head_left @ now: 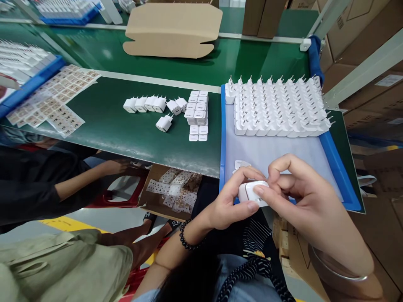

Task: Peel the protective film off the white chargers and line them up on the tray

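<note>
In front of my body a white plug charger [253,192] is between my two hands. My left hand [231,199] is closed around its left end, thumb below and fingers above. My right hand [297,191] has its thumb pressed on the charger's top face, with the other fingers curled by its right end. The charger's far side is hidden by my fingers. Just beyond my left fingers, a few white labels or cards [241,164] lie on the lined floor of a blue tray [223,138]. Dense rows of white plug chargers [277,111] stand in that tray, pins up.
Left of the tray are stacks of small white cards [197,111] and several loose chargers [163,123] on the green table [132,140]. Sticker sheets [64,119] lie farther left. A cardboard box of used sheets [151,199] stands below. A co-worker's arm [82,180] is at left.
</note>
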Demonstrator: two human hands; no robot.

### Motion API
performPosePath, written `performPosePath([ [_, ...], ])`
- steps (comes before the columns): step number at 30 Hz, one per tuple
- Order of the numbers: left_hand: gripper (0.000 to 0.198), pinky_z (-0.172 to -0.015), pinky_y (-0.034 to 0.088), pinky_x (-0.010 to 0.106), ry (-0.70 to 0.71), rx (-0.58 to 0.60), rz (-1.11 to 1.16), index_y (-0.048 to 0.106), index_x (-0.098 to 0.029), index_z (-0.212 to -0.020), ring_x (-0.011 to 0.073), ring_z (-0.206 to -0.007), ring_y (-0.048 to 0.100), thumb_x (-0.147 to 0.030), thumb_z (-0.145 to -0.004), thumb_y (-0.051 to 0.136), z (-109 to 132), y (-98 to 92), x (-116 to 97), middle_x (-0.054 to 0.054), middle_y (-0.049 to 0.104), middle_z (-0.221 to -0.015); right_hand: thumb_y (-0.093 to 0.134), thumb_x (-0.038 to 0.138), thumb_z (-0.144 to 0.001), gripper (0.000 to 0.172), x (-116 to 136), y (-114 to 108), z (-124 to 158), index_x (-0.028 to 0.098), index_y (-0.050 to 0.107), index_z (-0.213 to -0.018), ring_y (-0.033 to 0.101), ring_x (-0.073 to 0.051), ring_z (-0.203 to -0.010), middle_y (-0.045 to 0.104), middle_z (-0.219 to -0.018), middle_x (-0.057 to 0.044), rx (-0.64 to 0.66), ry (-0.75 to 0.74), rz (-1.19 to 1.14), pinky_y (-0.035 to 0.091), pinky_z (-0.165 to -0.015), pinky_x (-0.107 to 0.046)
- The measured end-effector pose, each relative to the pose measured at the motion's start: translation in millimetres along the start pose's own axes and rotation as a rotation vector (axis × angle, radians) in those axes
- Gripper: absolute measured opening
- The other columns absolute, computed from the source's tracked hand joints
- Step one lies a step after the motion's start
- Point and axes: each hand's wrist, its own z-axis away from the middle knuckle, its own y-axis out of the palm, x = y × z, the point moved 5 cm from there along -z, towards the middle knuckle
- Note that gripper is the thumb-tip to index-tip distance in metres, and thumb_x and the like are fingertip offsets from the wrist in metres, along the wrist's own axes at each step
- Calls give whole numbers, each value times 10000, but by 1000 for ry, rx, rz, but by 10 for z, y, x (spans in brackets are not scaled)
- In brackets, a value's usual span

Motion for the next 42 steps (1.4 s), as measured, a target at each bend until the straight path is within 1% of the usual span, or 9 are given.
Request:
performPosePath([
  [8, 436, -759, 400, 281, -129, -30, 76, 588, -163, -1115, 161, -828, 522, -478, -857, 742, 18, 33, 44, 30, 583, -948, 628, 303, -998, 231, -5, -4, 3, 249, 451, -859, 336, -87, -476, 382, -553, 91, -13, 12, 3, 255, -451, -225],
  [15, 484, -678, 361, 254, -219, -39, 159, 519, -180, -1051, 132, -743, 486, -545, -832, 749, 17, 81, 66, 6, 540, -874, 694, 346, -968, 228, -44, 31, 11, 245, 510, -876, 273, -88, -479, 336, -536, 95, -20, 63, -86, 225, -468, -244],
  [18, 458, -642, 329, 242, -173, -41, 210, 521, -182, -1030, 111, -702, 428, -514, -825, 760, -13, 106, 18, -7, 490, -851, 700, 429, -975, 218, -96, 32, 70, 252, 579, -934, 282, -102, -465, 381, -510, 85, -56, 80, -260, 235, -476, -265],
  [23, 426, -690, 385, 258, -68, -4, 200, 536, -183, -1035, 140, -792, 473, -482, -824, 752, -108, 161, -88, 33, 509, -948, 657, 455, -1005, 187, -149, 34, 166, 271, 626, -1000, 339, -126, -449, 427, -491, 65, -122, 1, -477, 295, -497, -294],
  [28, 481, -657, 381, 266, -31, 25, 140, 513, -193, -1011, 135, -741, 474, -514, -764, 774, -127, 194, -91, 23, 501, -909, 718, 337, -964, 115, -152, -24, 257, 276, 677, -1052, 461, -154, -563, 491, -616, 29, -236, -90, -252, 394, -552, -300],
  [31, 488, -646, 418, 271, -69, 34, 155, 485, -200, -1020, 141, -726, 524, -531, -780, 751, -97, 203, -50, 22, 524, -890, 767, 262, -924, 339, -188, -30, 311, 339, 680, -1242, 518, -164, -687, 532, -757, 16, -169, -137, -143, 458, -632, -294],
  [34, 442, -670, 498, 297, -82, 118, 178, 459, -207, -1068, 173, -756, 616, -497, -843, 705, -79, 249, -21, 30, 579, -887, 825, 245, -884, 534, -244, -11, 352, 418, 648, -1358, 550, -156, -732, 596, -862, 16, -83, -172, 8, 502, -685, -285],
  [37, 406, -656, 501, 280, 7, 134, 126, 480, -203, -1027, 159, -734, 628, -398, -795, 749, -98, 264, -32, 24, 596, -883, 757, 188, -933, 421, -258, -3, 370, 425, 684, -1274, 572, -132, -705, 633, -851, 35, -104, -209, 152, 518, -700, -263],
  [42, 363, -578, 442, 238, 135, 137, 77, 487, -208, -914, 118, -638, 583, -289, -707, 774, -153, 299, -69, -8, 592, -792, 674, 63, -907, 378, -154, 62, 396, 344, 685, -1159, 523, -104, -593, 489, -675, 67, -133, -359, 254, 476, -605, -225],
])
